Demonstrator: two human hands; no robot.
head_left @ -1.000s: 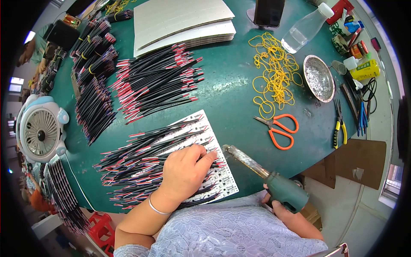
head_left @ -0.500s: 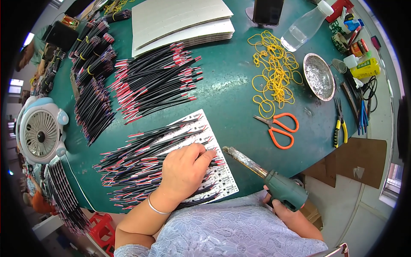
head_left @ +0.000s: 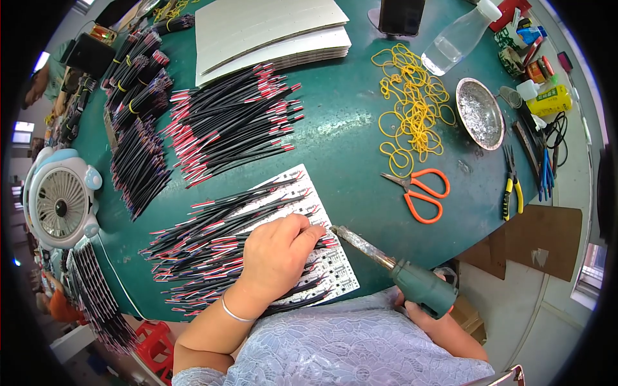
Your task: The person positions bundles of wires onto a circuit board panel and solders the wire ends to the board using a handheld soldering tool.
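Note:
My left hand (head_left: 275, 256), with a bangle at the wrist, rests over a white circuit board (head_left: 342, 278). Its thumb and fingers are pinched on a thin wire, whose red end shows by the fingertips. Many short black-sleeved wires (head_left: 193, 226) with red and white ends lie across the board and past its left side. My right hand (head_left: 420, 314) is wrapped round the handle of a green soldering gun (head_left: 425, 288). The gun's metal barrel points up and left; its tip is close to my left fingertips at the board's right edge.
Right of the board lie orange-handled scissors (head_left: 421, 193), yellow rubber bands (head_left: 412, 109), a metal bowl (head_left: 465, 116) and yellow-black pliers (head_left: 510, 190). A wire pile (head_left: 232, 122), stacked white boards (head_left: 257, 29) and a bottle (head_left: 454, 42) stand farther back. A fan (head_left: 61, 199) is at left.
The soldering gun has shifted slightly left, bringing its tip nearer to my left fingertips. My left hand stays in the same place.

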